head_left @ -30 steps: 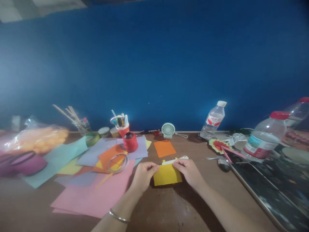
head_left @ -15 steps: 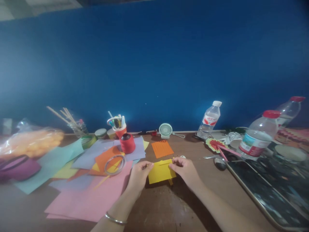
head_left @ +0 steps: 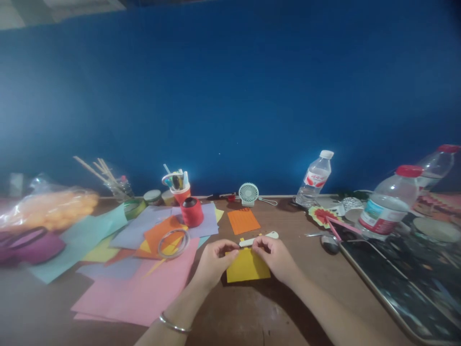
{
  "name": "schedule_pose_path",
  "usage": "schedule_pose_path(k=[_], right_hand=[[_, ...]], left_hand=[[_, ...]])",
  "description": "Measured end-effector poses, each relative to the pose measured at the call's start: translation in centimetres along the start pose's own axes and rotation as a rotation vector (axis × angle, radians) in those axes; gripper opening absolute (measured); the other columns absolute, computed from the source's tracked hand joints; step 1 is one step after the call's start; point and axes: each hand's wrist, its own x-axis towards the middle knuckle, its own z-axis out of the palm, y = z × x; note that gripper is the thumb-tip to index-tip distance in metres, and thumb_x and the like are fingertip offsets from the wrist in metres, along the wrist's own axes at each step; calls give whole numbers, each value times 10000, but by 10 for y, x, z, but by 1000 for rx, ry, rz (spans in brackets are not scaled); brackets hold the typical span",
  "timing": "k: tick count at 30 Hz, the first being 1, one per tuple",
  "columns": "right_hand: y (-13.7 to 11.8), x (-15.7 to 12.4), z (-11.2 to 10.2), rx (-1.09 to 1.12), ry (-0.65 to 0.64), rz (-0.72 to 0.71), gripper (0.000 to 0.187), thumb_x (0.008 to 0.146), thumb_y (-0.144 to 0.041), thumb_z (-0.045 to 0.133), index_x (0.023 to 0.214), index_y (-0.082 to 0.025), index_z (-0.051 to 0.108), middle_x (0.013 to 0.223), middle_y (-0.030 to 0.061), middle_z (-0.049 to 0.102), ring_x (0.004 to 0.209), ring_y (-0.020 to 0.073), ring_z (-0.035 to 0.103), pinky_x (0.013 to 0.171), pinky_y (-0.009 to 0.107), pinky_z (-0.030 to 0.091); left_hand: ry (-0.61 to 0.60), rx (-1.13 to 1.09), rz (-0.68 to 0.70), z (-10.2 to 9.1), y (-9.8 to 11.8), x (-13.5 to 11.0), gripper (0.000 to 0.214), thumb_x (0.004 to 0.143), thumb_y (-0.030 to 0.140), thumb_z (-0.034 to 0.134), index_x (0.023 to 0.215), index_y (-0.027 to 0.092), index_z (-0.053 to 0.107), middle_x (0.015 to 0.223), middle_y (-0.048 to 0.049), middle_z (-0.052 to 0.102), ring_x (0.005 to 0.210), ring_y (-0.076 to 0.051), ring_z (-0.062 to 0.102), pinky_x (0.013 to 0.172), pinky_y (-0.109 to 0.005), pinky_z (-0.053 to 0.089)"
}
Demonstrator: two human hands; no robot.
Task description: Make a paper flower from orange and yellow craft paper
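A small yellow paper square [head_left: 248, 266] lies on the brown table [head_left: 252, 312] in front of me. My left hand [head_left: 215, 261] pinches its upper left edge with closed fingers. My right hand [head_left: 275, 256] pinches the upper right edge the same way. A white cutter-like tool [head_left: 259, 239] lies just behind the two hands. An orange slitted paper square [head_left: 243, 220] sits a little farther back.
Coloured sheets [head_left: 140, 288], a tape ring [head_left: 175, 242] and a red cup [head_left: 192, 212] lie to the left. A small white fan [head_left: 249, 193] stands by the blue wall. Water bottles [head_left: 315, 179] [head_left: 389, 204] and a dark tray [head_left: 399, 283] are at the right.
The yellow paper was lifted and tilted half a second ago and is now lower, near the table. Both hands have moved closer together along its top edge.
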Motion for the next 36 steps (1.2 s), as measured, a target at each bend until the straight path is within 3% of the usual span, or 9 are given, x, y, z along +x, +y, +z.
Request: schedule_pose_path(k=[3,10,17,21,23,25,27,30,36], right_hand=[[-7,-4,7,-62,-65,-45,100,765,-183,456,676,-184,503,663,-19,538,618,134,470,553,224,326],[-7,-9,14,-201,-66,-123,96,805,-186,394,719,-203,433,637,-38,471,590,127,426,538,221,292],[6,0,-9,-147,7,-12,139,835,-247,356,714,-202,409,611,-51,385,563,117,365,525,222,277],[10,4,-14,-117,64,-12,154,838,-270,361,711,-196,407,635,-43,395,599,122,384,554,228,295],[9,3,-10,-113,35,-29,145,832,-269,376,715,-194,417,635,-43,405,595,121,385,548,226,293],[6,1,-4,-122,3,-41,133,830,-264,384,727,-194,430,629,-47,410,576,117,374,532,223,286],[3,-1,2,-139,-12,-49,137,832,-269,385,733,-194,442,630,-47,423,564,114,372,523,220,286],[3,-1,2,-157,-26,-75,158,835,-283,389,723,-194,458,637,-41,463,579,120,415,526,218,312],[21,9,-23,-410,250,-75,136,818,-256,413,800,-187,530,732,16,584,660,169,530,609,273,394]], left_hand=[[-83,58,27,5,9,-3,131,677,239,599,749,157,672,752,-32,676,718,-173,583,663,-240,423],[-42,145,11,8,7,-5,130,672,234,567,598,152,635,584,1,620,565,-131,519,535,-216,384],[121,91,-47,-12,-12,7,142,673,267,561,612,145,598,538,16,564,499,-109,488,475,-202,361],[253,46,-46,-15,-8,7,185,740,317,490,741,153,576,628,2,586,545,-118,518,503,-211,387],[209,23,-9,-10,-1,4,238,692,315,569,878,168,582,813,-26,632,708,-148,567,592,-220,419],[52,45,22,-4,5,-1,326,645,283,623,955,186,595,875,-32,647,763,-165,571,620,-228,420],[-29,145,42,0,7,-4,178,660,292,605,798,187,648,735,-6,647,669,-157,551,579,-229,397],[46,242,48,-3,4,-5,188,683,329,571,583,179,624,538,24,564,533,-133,467,496,-228,326],[250,145,36,-24,-5,4,229,738,361,494,662,160,572,588,23,530,568,-130,463,526,-220,328]])
